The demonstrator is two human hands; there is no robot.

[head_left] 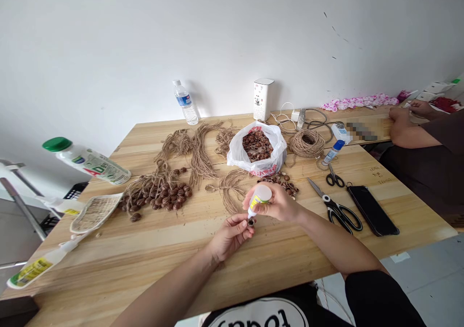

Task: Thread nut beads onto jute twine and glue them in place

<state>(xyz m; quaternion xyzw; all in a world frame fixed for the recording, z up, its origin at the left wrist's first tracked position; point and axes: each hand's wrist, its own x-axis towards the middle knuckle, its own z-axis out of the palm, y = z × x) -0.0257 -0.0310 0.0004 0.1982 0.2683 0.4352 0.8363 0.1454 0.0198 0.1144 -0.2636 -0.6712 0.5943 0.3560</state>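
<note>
My left hand [234, 234] pinches a small brown nut shell [250, 222] with its hollow side up, above the table's front half. My right hand [277, 204] is wrapped round a white glue bottle [260, 199] with a yellow label, tipped upside down. The bottle's nozzle points into the shell; whether glue is coming out is too small to tell. Just behind my hands lie knotted lengths of jute twine [232, 191] and loose shell pieces [286, 184]. A white plastic bag [277, 160] full of brown shells stands behind them.
Twine strands with brown nuts [163, 191] lie left, near a large white bottle [90, 165]. Scissors [335, 206], a black phone [373, 211], a twine roll [308, 143] and a glue stick [332, 153] lie right. A co-worker's hands [409, 114] are at far right.
</note>
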